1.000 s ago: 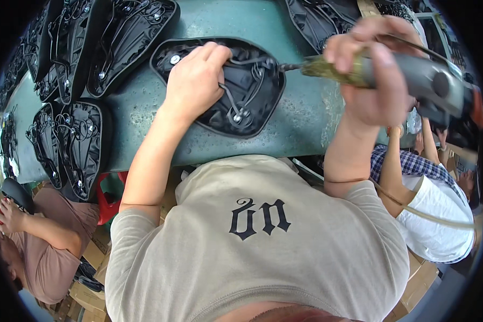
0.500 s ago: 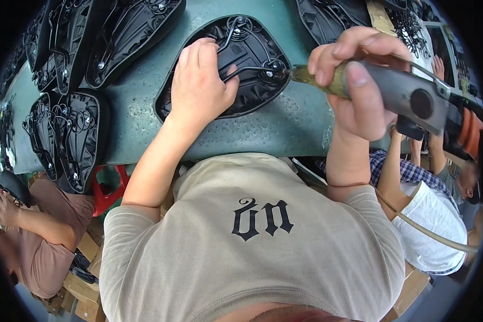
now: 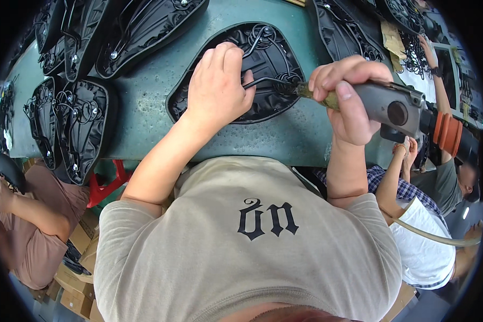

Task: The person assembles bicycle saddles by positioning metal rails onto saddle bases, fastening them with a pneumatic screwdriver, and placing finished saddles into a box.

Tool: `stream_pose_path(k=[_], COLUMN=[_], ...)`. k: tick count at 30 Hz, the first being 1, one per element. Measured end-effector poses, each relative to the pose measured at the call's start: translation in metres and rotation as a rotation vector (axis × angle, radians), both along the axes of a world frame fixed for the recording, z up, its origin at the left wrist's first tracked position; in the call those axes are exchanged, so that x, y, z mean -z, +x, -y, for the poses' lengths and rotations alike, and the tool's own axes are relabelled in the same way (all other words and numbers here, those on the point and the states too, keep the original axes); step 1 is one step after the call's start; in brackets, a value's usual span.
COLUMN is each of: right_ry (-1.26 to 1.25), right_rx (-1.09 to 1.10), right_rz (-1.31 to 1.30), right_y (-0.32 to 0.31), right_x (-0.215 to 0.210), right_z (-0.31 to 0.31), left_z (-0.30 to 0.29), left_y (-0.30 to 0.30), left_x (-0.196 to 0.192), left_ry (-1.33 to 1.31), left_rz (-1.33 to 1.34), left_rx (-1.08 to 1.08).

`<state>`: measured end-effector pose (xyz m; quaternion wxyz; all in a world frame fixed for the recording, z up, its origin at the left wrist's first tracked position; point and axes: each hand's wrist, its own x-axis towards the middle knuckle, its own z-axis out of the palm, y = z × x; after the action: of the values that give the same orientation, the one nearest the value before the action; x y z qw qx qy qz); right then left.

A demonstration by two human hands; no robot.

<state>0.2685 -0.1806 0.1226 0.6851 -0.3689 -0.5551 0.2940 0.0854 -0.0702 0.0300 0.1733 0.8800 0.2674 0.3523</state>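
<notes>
A black bicycle saddle [image 3: 271, 110] lies upside down on the green work table, its coil springs and bent metal rods facing up. My left hand [image 3: 220, 83] rests over its left part, fingers curled round the rod frame and thumb against a rod; what lies under the palm is hidden. In my right hand [image 3: 351, 96] is a grey power screwdriver [image 3: 394, 110] with a worn yellowish nose, held nearly level. Its tip meets the coil spring [image 3: 285, 80] at the saddle's right corner, and the fastener there is hidden.
More upturned saddles lie at the left [image 3: 83, 129], far left [image 3: 150, 37] and far right [image 3: 341, 32] of the table [image 3: 145, 118]. A pale hose [image 3: 434, 236] hangs at the right. People sit on both sides, with a red stool [image 3: 107, 185] at the left and cardboard boxes below.
The view has shifted, so the table and saddles appear displaced. The screwdriver's tip has come closer onto the right coil spring, covering the bolt seen before. My left hand keeps its hold.
</notes>
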Motion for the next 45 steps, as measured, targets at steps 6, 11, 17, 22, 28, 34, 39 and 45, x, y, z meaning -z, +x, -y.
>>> stream_pose_path(k=[6,11,17,22,28,34,39,45], right_ry=[0.188,-0.046,-0.174,-0.209,-0.190,-0.227,-0.570,-0.836], right_rx=[0.006,0.391,0.498,0.457,0.537,0.639,0.747,0.661], right_rz=[0.072,-0.063,-0.089,-0.057,-0.133,-0.205,-0.175,0.061], right_y=[0.014,0.039,0.042,0.046,0.047,0.066,0.100,0.096], right_x=[-0.048,-0.016,0.040,0.044,0.044,0.042,0.025,0.009], right_z=[0.028,0.041,0.018,0.020,0.019,0.029,0.000,-0.037], left_z=[0.003,-0.011,-0.043,-0.131,-0.228,-0.259,-0.203,-0.084], left_y=[-0.013,-0.035,-0.124,-0.209,-0.283,-0.278,-0.272,-0.147], left_x=[-0.017,-0.018,-0.089,-0.134,-0.136,-0.092,-0.108,-0.100], left_ry=[-0.033,-0.056,0.047,-0.075,-0.225,-0.167,-0.088,0.564], left_rz=[-0.015,-0.045,0.147,0.438,0.030,-0.513,-0.416,0.061], left_rx=[0.000,0.027,-0.200,-0.837,-1.401,-1.371,-1.298,-0.666])
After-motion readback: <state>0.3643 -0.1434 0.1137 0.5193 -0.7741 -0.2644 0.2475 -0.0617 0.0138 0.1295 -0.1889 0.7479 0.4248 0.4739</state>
